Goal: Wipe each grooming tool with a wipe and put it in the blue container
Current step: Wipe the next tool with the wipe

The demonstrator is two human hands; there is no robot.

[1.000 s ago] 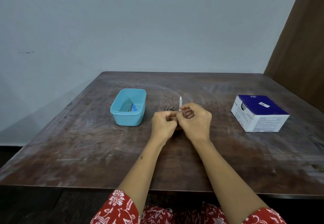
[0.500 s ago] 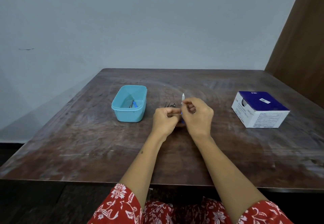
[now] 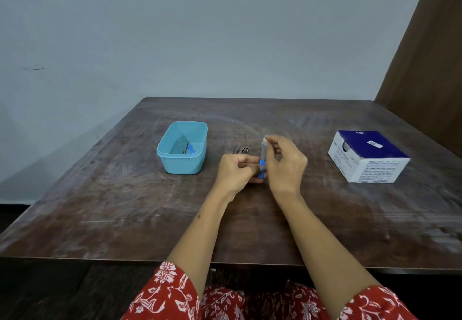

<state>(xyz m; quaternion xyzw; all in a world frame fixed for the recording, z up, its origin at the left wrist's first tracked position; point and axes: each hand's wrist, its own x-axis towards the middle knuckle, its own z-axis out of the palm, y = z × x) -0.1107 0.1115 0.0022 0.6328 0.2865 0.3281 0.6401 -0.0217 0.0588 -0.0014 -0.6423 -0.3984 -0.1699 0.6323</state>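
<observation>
Left hand [image 3: 236, 169] grips the upright blue-handled tool [image 3: 262, 160] at its base; right hand [image 3: 285, 162] pinches a wipe [image 3: 264, 140] at its tip, beside the blue container [image 3: 183, 148].

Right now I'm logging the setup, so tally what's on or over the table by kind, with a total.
Blue container: 1
Wipe box: 1
Tool in the container: 1
Blue-handled tool gripped in the left hand and pinched by the right hand: 1
Metal tools lying on the table: a small cluster, count unclear
Total: 4, plus that cluster

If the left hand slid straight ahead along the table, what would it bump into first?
Probably the small metal tools lying just beyond the left hand; depth is hard to judge, but nothing else shows between them.
</observation>
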